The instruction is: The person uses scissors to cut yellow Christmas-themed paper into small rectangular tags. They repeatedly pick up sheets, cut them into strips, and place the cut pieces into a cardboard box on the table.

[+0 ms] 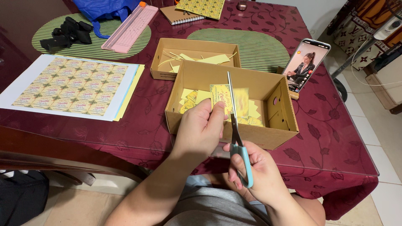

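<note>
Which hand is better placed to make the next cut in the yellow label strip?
The right hand: it holds the scissors, blades at the yellow label strip. The left hand only grips the strip.

I see 2 cardboard boxes on the table: the near box in front, the far box just behind it, touching. Cut slips lie in the near box. Left of both lies the printed sheet; behind that, a paper trimmer. A phone leans right of the near box. My left hand and right hand sit before the near box.
</note>
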